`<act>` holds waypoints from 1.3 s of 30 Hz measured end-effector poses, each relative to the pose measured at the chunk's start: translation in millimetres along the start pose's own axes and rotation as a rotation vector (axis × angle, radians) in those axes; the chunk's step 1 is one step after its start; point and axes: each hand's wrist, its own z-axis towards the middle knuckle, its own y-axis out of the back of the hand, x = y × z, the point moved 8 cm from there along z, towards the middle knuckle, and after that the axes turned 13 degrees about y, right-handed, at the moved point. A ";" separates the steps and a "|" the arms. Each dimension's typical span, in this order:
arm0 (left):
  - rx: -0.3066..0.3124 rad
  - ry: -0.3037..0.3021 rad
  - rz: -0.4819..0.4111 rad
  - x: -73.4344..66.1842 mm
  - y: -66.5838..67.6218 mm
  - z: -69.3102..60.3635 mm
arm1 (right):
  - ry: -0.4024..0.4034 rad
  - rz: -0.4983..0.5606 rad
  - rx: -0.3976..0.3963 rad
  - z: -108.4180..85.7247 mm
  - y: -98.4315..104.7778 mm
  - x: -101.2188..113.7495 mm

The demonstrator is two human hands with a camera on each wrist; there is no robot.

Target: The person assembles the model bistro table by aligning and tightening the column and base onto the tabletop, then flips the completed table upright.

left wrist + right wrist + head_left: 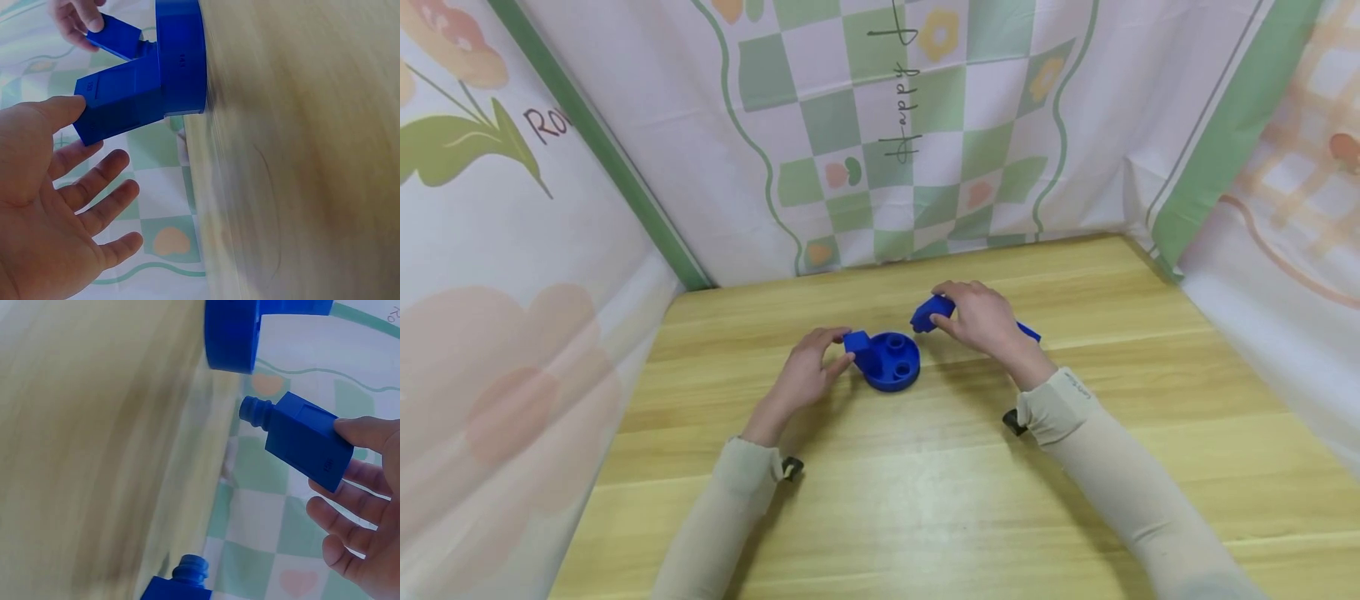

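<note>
My left hand (805, 371) pinches the top of a blue angular block (119, 100) between thumb and index finger, the other fingers spread. That block leans outward from a round blue base (892, 386), its lower end in the base. The base has raised round sockets inside, two of them visible. In my right hand (985, 321) a second blue block (309, 440) is held by thumb and fingertips, tilted above the table. A ribbed round peg (255, 412) sticks out of its end toward the base, apart from it.
A third blue piece (1028, 332) with a ribbed peg (190, 569) is on the wooden table (925, 500) beyond my right hand, partly hidden by it. Patterned cloth (880, 125) hangs along the back and sides of the table.
</note>
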 end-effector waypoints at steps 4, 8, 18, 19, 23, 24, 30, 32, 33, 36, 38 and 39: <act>0.003 -0.005 -0.003 -0.5 -0.2 -0.3 | 0.011 -0.004 -0.006 -0.9 3.9 5.3; 0.009 0.002 -0.001 -0.2 -0.6 0.0 | 0.031 -0.007 -0.017 -1.5 7.9 10.1; 0.010 -0.004 -0.011 -0.2 -1.3 1.5 | 0.086 -0.023 -0.030 -4.2 15.5 20.4; 0.011 -0.004 -0.011 -0.2 -1.4 1.4 | 0.089 -0.024 -0.025 -4.7 15.7 21.4; 0.021 0.008 -0.009 1.5 -2.3 1.0 | 0.099 -0.022 -0.012 -6.2 17.7 26.0; 0.024 0.011 -0.010 1.7 -2.5 0.9 | 0.101 -0.019 -0.009 -6.4 18.2 27.2; 0.030 0.028 -0.015 2.3 -2.8 1.2 | 0.126 -0.003 0.001 -7.7 21.0 35.3; 0.029 0.028 -0.018 1.9 -2.1 0.9 | 0.138 -0.003 0.006 -7.8 20.7 37.9; 0.027 0.026 -0.019 1.7 -1.9 0.9 | 0.143 -0.003 0.009 -7.8 20.4 39.2; 0.027 0.027 -0.018 1.8 -1.5 0.7 | 0.154 -0.001 0.026 -7.9 18.4 42.2; 0.026 0.025 -0.020 1.9 -1.3 0.8 | 0.155 0.002 0.038 -8.4 18.1 44.5; 0.025 0.023 -0.021 2.0 -1.4 1.0 | 0.158 0.003 0.043 -8.8 17.9 45.6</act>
